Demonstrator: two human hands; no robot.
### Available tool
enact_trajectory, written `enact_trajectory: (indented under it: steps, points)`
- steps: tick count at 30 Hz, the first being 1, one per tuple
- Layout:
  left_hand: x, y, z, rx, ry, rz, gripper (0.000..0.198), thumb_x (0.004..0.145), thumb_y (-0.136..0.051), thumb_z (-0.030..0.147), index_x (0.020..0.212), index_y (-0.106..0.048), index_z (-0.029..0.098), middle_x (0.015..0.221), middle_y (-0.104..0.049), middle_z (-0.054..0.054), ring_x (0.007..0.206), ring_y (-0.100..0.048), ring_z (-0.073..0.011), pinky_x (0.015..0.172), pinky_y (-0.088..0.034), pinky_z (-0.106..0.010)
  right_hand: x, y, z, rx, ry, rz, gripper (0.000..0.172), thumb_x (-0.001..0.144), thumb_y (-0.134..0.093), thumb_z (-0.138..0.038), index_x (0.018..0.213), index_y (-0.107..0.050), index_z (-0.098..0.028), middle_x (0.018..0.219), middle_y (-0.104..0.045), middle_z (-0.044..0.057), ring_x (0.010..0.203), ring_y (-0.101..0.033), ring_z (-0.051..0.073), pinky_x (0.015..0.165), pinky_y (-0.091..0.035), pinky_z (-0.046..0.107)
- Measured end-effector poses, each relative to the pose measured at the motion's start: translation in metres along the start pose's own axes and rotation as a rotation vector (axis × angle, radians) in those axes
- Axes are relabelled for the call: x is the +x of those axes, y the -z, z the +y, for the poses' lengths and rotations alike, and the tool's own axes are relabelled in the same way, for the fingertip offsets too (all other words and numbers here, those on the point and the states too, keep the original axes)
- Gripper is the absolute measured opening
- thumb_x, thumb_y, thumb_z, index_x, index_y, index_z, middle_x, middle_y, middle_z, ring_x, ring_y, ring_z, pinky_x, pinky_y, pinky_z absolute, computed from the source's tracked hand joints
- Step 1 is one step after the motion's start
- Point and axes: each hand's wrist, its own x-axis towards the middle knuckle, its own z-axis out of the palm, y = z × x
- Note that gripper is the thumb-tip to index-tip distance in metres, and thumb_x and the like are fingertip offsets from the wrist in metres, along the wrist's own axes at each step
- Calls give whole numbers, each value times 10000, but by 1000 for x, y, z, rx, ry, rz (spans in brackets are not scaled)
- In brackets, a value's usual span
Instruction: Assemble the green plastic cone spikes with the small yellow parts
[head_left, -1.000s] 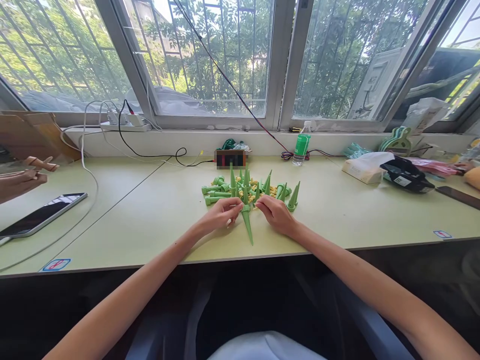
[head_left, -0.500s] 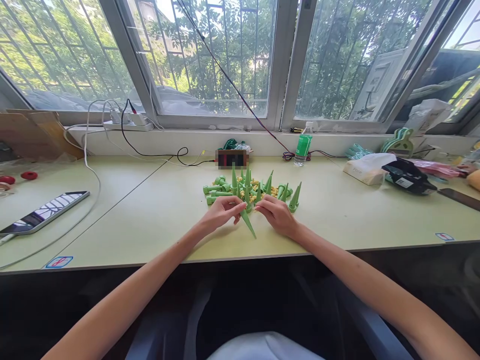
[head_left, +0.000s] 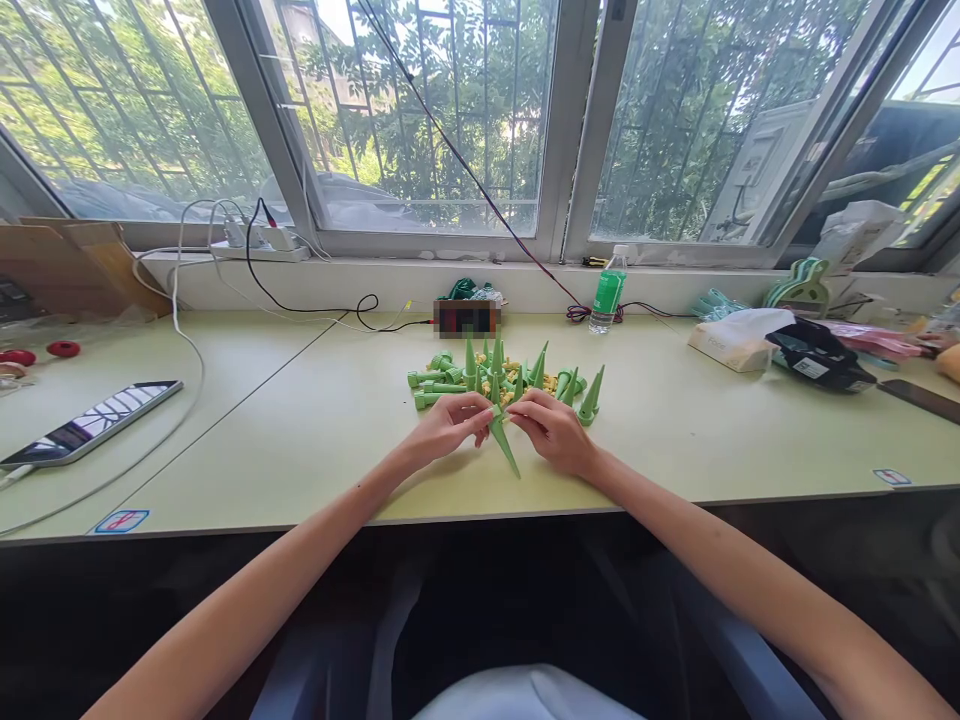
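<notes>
My left hand (head_left: 453, 430) pinches a green plastic watering spike (head_left: 505, 450) near its wide end, its tip slanting down toward me and to the right. Fingers closed in a pinch, my right hand (head_left: 553, 430) meets the spike's wide end; whatever lies between those fingertips is too small to make out. Just beyond both hands is a cluster of similar green spikes (head_left: 537, 368), several upright on their wide ends. Green pieces with ribbed caps (head_left: 435, 398) lie on their sides at the left of the cluster. Small yellow parts (head_left: 551, 384) are scattered among them.
Behind the cluster sits a dark device (head_left: 466, 318), partly blurred out, with a cable. A water bottle (head_left: 608, 290) stands by the sill. A phone (head_left: 90, 424) with a white cable lies left. Tissues (head_left: 739, 338) and a black package (head_left: 821, 355) are at right.
The spike in my left hand has shifted slightly right and turned a little steeper. My right hand's fingertips have moved left, up to the spike's wide end.
</notes>
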Motion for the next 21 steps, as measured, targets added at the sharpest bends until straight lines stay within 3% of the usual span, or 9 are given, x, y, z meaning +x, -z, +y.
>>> enact_trajectory:
  steps: [21]
  points:
    - [1,-8,-1,135,-54,76,383,940,-578,465,785,-677,129,729,-584,-19,558,-545,-95,588,-450,-246,-1,-1,3,-28,-16,-33,202,1030,-493,-332,977,-652,-220,835,-618,43,727,-578,164,677,-480,286]
